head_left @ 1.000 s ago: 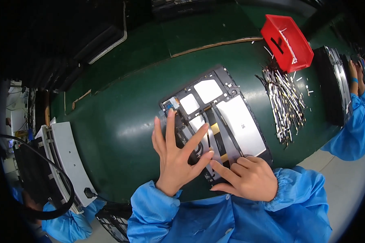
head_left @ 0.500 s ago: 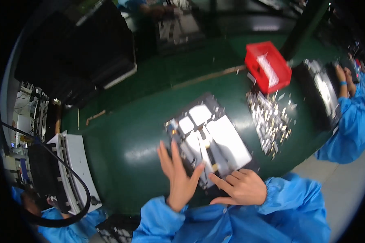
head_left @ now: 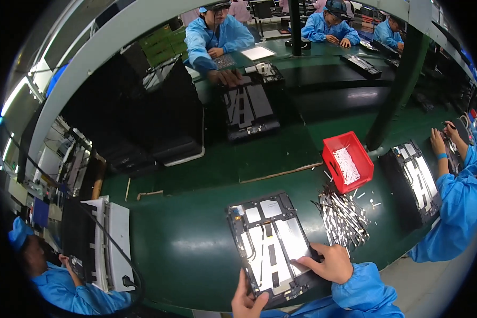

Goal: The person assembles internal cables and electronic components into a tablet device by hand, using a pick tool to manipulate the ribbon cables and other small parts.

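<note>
An opened tablet [head_left: 270, 212] with silver battery panels and black strips across its inside lies on the green bench in front of me. My left hand [head_left: 245, 301] grips its near left corner, thumb over the near edge and fingers along the side. On the right edge, my right hand [head_left: 333, 264] has its thumb across the inner face and the other fingers partly hidden by the side. To the right of the tablet spreads a pile of thin white-and-dark strips [head_left: 344, 220]. Just beyond that pile stands a red bin [head_left: 331, 144] holding small white pieces.
Tablet stacks stand to the right [head_left: 417, 185] and across the bench [head_left: 249, 114]. Tall dark stacks [head_left: 169, 122] rise at the far left. A green post [head_left: 395, 100] stands behind the bin. Co-workers in blue [head_left: 220, 40] sit around. White panels [head_left: 121, 244] stand at left.
My view has tilted up. Both hands were over the tablet's near part with fingers extended; now the left grips its near left corner and the right its right edge.
</note>
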`<state>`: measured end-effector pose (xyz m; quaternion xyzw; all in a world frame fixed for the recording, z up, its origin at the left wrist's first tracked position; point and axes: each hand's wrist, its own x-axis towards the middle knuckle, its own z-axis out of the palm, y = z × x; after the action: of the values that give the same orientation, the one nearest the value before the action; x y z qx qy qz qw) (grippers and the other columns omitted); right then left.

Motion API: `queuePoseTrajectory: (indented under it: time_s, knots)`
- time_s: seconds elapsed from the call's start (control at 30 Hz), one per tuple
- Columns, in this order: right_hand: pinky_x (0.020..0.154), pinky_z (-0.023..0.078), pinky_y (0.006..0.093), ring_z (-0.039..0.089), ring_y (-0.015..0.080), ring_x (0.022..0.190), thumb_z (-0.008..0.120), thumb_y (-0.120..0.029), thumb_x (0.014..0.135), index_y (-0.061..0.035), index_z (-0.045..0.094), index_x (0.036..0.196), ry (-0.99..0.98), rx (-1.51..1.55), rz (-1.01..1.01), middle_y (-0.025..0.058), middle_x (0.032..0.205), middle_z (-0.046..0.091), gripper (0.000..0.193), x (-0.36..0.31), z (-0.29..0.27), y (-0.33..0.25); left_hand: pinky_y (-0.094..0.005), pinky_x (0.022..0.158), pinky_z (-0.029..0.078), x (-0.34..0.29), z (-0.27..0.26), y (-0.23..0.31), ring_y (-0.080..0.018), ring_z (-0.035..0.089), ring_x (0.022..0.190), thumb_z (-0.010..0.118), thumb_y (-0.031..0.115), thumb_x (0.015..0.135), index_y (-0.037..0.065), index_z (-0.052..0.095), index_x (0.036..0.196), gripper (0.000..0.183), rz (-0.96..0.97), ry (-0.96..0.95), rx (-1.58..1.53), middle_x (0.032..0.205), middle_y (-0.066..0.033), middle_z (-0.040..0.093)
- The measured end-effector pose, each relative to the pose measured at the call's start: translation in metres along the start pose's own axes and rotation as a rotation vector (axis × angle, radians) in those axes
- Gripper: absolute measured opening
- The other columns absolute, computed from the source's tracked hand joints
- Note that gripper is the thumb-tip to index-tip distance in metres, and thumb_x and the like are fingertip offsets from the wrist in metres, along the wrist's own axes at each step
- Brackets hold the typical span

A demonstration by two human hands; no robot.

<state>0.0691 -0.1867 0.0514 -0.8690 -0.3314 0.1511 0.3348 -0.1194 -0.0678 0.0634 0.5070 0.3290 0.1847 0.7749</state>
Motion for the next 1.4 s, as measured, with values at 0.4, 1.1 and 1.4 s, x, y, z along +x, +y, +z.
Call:
queuePoseTrajectory:
  time_s: [0.4, 1.1, 1.4]
  knots:
    - [0.042, 0.038, 0.0231, 0.048, 0.0106, 0.043, 0.081, -0.019, 0.065, -0.0027, 0.067, 0.085, 0.467, 0.279, 0.161, 0.0050, 0.055, 0.055, 0.029, -0.053, -0.029, 0.039, -0.0399, 0.095, 0.043, 0.236, 0.003, 0.082, -0.0235, 0.054, 0.111, 0.051, 0.004, 0.091, 0.006, 0.030, 0.142, 0.055, 0.303, -0.174, -0.236, 0.125, -0.0148, 0.053]
    - [0.047, 0.042, 0.0322, 0.053, 0.0245, 0.046, 0.066, -0.007, 0.077, -0.0034, 0.065, 0.078, 0.769, 0.178, 0.150, 0.0092, 0.059, 0.058, 0.004, -0.074, -0.009, 0.080, -0.0410, 0.106, 0.028, 0.394, 0.038, 0.034, -0.0372, 0.035, 0.127, 0.058, 0.016, 0.086, 0.005, 0.040, 0.134, 0.052, 0.926, 0.301, 0.953, 0.137, -0.0231, 0.037]
    - [0.068, 0.041, 0.0296, 0.049, 0.0167, 0.073, 0.028, -0.032, 0.101, 0.0020, 0.058, 0.093, 1.309, 0.307, 0.033, 0.0099, 0.086, 0.055, 0.046, -0.079, -0.087, 0.150, -0.0369, 0.107, 0.026, 0.215, 0.119, 0.020, -0.0245, 0.038, 0.127, 0.056, 0.014, 0.090, 0.004, 0.039, 0.134, 0.049, 0.633, -0.155, 0.567, 0.135, -0.0114, 0.043]
